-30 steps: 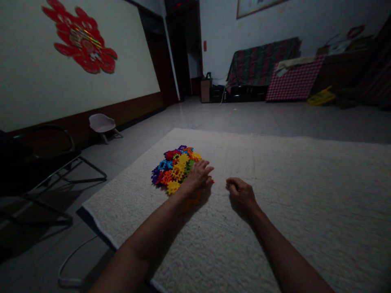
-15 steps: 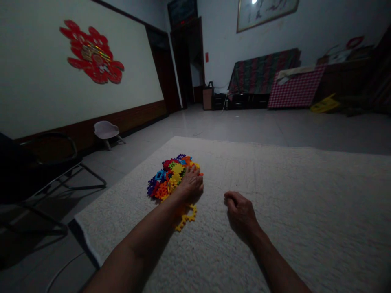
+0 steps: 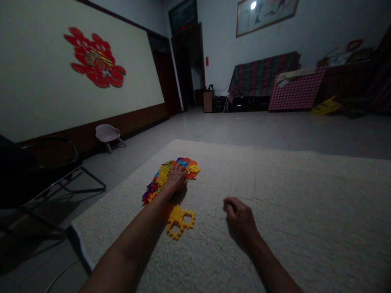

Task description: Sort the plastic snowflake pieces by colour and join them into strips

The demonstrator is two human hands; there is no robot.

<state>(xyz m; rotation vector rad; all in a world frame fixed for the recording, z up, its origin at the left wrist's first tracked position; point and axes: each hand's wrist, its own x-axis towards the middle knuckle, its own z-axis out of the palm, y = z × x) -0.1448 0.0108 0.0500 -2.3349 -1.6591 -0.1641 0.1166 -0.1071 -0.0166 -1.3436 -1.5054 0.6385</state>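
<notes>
Hands first: you have two in view. Your left hand [image 3: 176, 179] lies palm down on the one pile of coloured plastic pieces [image 3: 189, 167] at the far left of the rug [image 3: 275, 195]. Its fingers bend over the pieces, and whether they grip any cannot be told. Your right hand [image 3: 240, 215] rests on bare rug, well apart from the pile, fingers curled into a loose fist with nothing showing in it. One yellow cluster [image 3: 180, 217] lies alone, just beside your left forearm. Pieces in the pile overlap in dim light, too many to count, and your hand covers its middle. One black chair [image 3: 45, 162], cut off at the left edge, and one small stool [image 3: 106, 132] stand off the rug.
</notes>
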